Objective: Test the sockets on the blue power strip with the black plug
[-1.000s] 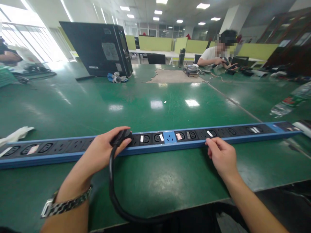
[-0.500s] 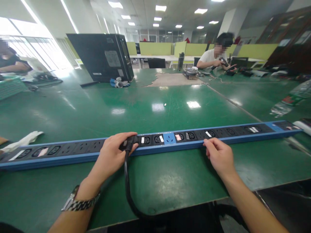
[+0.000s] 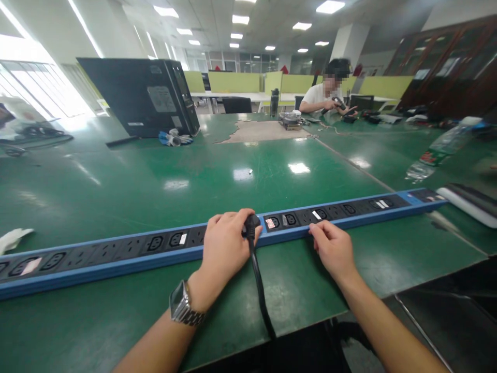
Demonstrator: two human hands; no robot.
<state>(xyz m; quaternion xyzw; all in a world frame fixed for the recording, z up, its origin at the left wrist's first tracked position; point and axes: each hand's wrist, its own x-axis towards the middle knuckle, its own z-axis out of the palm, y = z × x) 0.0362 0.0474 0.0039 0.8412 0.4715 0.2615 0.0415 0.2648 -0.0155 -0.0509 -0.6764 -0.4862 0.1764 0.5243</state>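
A long power strip [image 3: 128, 249] in a blue housing, with black socket blocks and several small stickers, lies slantwise across the near part of the green table. My left hand [image 3: 226, 242], with a watch on the wrist, is closed around a black power plug [image 3: 252, 224] over the strip's middle, at its blue socket section. I cannot tell whether the plug is seated in a socket. Its thick black cable [image 3: 259, 282] hangs over the table's front edge. At the strip's near side, my right hand [image 3: 334, 249] has its fingers pinched together; anything between them is hidden.
A black computer case [image 3: 140, 98] stands at the back left, with gloves [image 3: 174, 138] beside it. A plastic bottle [image 3: 442, 150] lies at the right, beyond a black-and-white object [image 3: 471, 204]. Across the table sits a person [image 3: 322, 96] holding a device. The table's front edge [image 3: 310, 322] is close.
My left hand has moved right along the power strip with the plug, from black sockets to the blue section. My right hand stays pinched by the same stretch of strip. The view has shifted right.
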